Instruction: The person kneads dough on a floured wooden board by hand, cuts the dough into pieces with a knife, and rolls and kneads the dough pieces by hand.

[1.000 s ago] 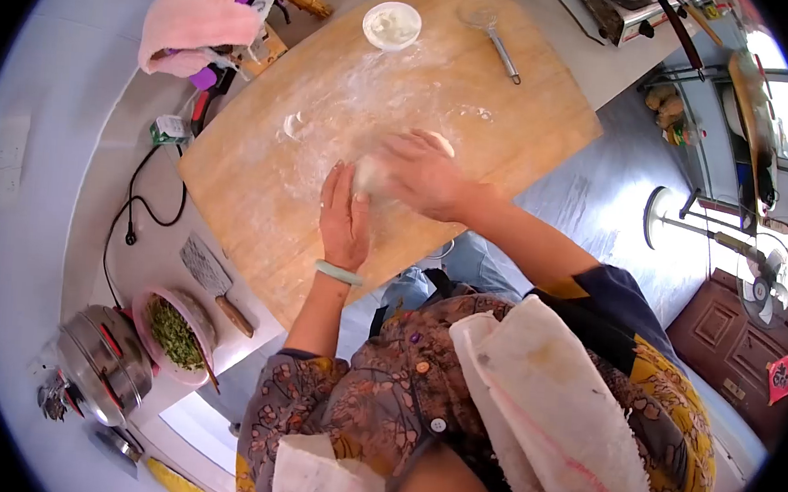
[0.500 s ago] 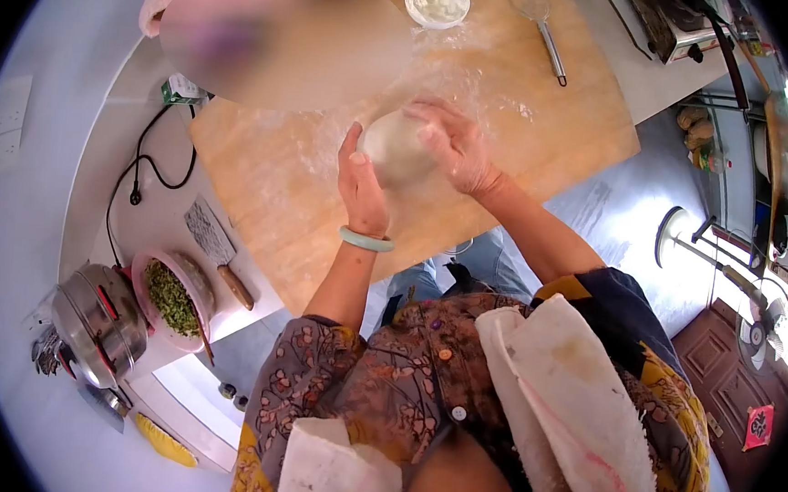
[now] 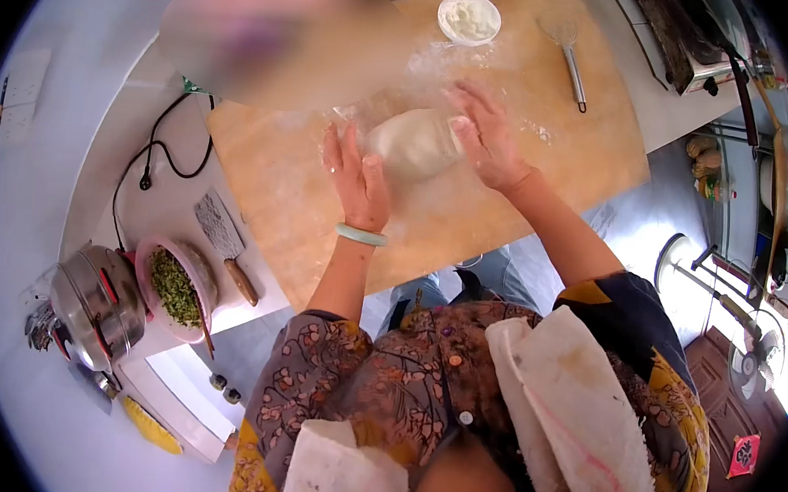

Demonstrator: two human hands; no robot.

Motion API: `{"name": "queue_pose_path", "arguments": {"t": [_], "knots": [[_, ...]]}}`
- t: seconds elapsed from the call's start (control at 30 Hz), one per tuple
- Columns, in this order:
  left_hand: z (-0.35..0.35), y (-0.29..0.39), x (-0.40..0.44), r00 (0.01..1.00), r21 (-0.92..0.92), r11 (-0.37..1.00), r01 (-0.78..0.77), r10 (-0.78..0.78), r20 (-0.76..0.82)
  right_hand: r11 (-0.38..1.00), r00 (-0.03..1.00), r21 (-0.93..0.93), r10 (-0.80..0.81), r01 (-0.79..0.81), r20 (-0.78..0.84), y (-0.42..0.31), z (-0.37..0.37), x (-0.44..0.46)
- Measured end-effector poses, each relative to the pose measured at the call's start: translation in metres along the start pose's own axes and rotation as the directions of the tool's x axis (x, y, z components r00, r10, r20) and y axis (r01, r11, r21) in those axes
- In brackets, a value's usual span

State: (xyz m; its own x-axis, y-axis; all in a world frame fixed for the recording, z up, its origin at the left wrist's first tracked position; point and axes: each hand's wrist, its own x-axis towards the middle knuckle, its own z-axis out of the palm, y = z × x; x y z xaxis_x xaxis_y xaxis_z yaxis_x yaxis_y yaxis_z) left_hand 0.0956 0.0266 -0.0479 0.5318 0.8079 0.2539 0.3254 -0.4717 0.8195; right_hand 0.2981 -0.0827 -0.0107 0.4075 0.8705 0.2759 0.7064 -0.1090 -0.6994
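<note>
Dough lump (image 3: 413, 145), pale and rounded, sits on your flour-dusted tan wooden board (image 3: 270, 182). Your left hand (image 3: 358, 178) and right hand (image 3: 490, 138) flank it, both loosely spread; contact unclear. Beyond: round white bowl (image 3: 452, 34) of white powder, silver wire whisk (image 3: 573, 76).

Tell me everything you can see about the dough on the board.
The dough is one pale, off-white, rounded lump, smooth-looking and slightly blurred. It lies on the flour-dusted wooden board, between the left hand and the right hand, which flank it closely; exact contact is hard to tell. Its underside is hidden.
</note>
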Motion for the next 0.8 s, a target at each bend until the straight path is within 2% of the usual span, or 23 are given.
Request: {"name": "queue_pose_path", "arguments": {"t": [0.07, 0.1, 0.17, 0.27, 0.3, 0.33, 0.43, 0.47, 0.5, 0.6, 0.7, 0.8], "knots": [[-0.003, 0.003, -0.014, 0.996, 0.098, 0.991, -0.092, 0.092, 0.006, 0.997, 0.997, -0.077, -0.017, 0.012, -0.074, -0.012, -0.002, -0.004], [-0.003, 0.005, -0.02, 0.99, 0.146, 0.979, -0.14, 0.14, 0.008, 0.988, 0.996, -0.127, -0.088, 0.084, -0.021, -0.019, 0.0, -0.008], [0.004, 0.015, -0.031, 0.989, 0.168, 0.976, -0.14, 0.13, 0.069, 0.947, 0.969, -0.207, -0.23, 0.245, 0.094, -0.039, 0.013, -0.012], [0.012, 0.015, -0.017, 0.995, 0.212, 0.974, -0.084, 0.07, 0.07, 0.874, 0.963, -0.421, -0.271, 0.242, -0.009, -0.04, 0.049, -0.015], [0.014, 0.014, -0.009, 0.998, 0.227, 0.973, -0.048, 0.035, 0.06, 0.873, 0.963, -0.413, -0.266, 0.259, 0.041, -0.041, 0.051, -0.003], [0.016, 0.015, 0.008, 0.999, 0.344, 0.938, -0.04, 0.034, 0.024, 0.872, 0.962, -0.409, -0.258, 0.271, 0.087, -0.037, 0.049, 0.021], [0.02, -0.011, 0.072, 0.993, 0.39, 0.919, -0.05, 0.087, -0.078, 0.855, 0.938, -0.43, -0.165, 0.29, 0.305, -0.019, 0.059, 0.089], [0.021, -0.017, 0.093, 0.986, 0.436, 0.899, -0.038, 0.105, -0.131, 0.863, 0.948, -0.458, -0.068, 0.212, 0.312, -0.022, 0.063, 0.11], [0.018, -0.019, 0.112, 0.994, 0.439, 0.899, -0.01, 0.056, -0.092, 0.865, 0.948, -0.484, 0.033, 0.131, 0.315, -0.026, 0.065, 0.128], [0.01, -0.027, 0.155, 0.999, 0.459, 0.887, 0.046, -0.047, -0.009, 0.875, 0.925, -0.484, 0.203, -0.025, 0.32, -0.03, 0.068, 0.165], [0.019, -0.057, 0.173, 0.999, 0.457, 0.889, 0.032, -0.043, 0.014, 0.899, 0.977, -0.436, 0.132, -0.046, 0.169, -0.018, 0.077, 0.169], [0.034, -0.095, 0.159, 0.997, 0.422, 0.905, -0.056, 0.028, 0.072, 0.875, 0.958, -0.461, 0.241, -0.147, 0.152, -0.02, 0.079, 0.154]]}}
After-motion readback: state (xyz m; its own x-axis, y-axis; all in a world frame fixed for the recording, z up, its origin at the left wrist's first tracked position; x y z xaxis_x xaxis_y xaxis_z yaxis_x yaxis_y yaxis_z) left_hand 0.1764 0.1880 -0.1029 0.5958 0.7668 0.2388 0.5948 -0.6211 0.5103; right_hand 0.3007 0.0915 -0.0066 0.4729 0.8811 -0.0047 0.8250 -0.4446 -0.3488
